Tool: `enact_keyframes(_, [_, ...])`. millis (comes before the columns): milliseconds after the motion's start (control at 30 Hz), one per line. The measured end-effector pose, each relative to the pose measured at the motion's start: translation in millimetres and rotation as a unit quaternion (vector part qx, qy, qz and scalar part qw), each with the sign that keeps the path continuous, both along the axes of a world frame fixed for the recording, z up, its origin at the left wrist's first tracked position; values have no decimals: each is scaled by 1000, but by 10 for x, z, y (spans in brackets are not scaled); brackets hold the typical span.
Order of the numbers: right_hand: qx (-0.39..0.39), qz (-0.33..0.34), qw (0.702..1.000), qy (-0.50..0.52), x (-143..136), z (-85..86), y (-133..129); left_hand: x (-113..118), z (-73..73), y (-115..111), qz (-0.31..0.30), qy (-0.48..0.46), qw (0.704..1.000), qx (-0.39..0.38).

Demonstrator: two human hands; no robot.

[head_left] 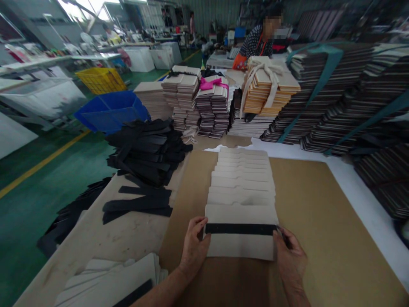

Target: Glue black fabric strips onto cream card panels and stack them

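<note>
A black strip [241, 229] lies straight across a beige panel [239, 247], the nearest of an overlapping row of beige panels [241, 183]. At the strip's left end, my left hand [194, 243] is closed, thumb and fingers pinching at the panel's edge. My right hand [290, 253] pinches the other end, its fingertips partly hidden behind the thumb. Under the row is a brown board [306, 213]. Left of the board lie several loose black strips [140, 204]. A pile of beige panels [111, 277], one with a black strip on it, sits by my left forearm.
A heap of black strips [147, 149] covers the table's far left. Tied stacks of panels [212, 106] line the back, with tall dark stacks [332, 94] at right. A blue crate [111, 113] and yellow basket [101, 81] stand left. Across the stacks is a person [255, 42].
</note>
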State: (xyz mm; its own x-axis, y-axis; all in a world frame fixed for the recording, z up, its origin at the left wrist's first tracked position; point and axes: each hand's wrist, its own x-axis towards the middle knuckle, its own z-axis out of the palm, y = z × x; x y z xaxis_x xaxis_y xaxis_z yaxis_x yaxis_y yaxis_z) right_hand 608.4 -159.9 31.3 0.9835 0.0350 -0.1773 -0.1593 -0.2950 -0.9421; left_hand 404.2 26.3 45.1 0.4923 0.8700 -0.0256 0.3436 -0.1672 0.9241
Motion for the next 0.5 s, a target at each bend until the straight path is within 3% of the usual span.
enact_keyframes(133, [-27,5,1000,-12,69,-88,50,90,39,69,-14,5,1000,1])
enact_keyframes(500, [-178,84,976,-93,193,-209,35,56,-196,188,-40,75,996,20])
